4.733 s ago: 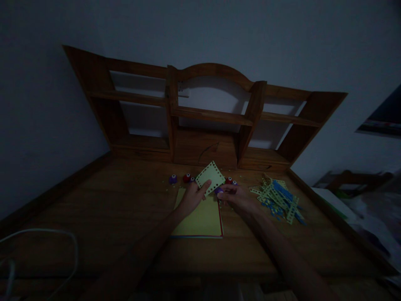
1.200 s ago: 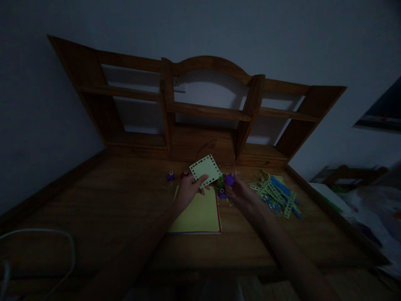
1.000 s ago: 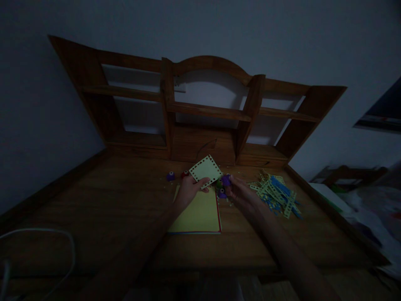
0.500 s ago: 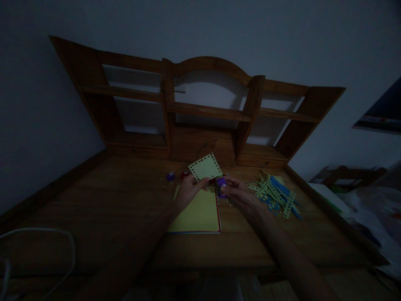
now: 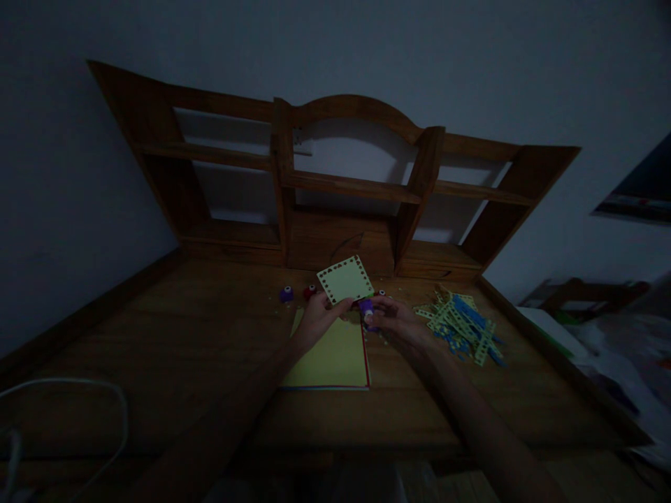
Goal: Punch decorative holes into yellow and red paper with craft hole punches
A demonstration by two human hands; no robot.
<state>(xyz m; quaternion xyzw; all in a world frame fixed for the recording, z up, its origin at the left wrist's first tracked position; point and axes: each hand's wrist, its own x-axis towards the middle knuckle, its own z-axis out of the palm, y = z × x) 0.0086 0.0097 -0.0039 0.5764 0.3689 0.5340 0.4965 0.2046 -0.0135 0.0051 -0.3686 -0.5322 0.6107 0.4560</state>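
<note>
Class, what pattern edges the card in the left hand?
Rows of small dark holes line the pale card, seen in the head view.

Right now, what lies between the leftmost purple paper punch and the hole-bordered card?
In the head view, a red paper punch lies between that purple paper punch and the card, near the left hand.

White cable [image 5: 124,413]: cut off, left of yellow paper [image 5: 333,358].
Purple punch [image 5: 365,306]: right hand [image 5: 399,323] hides part from us.
</note>
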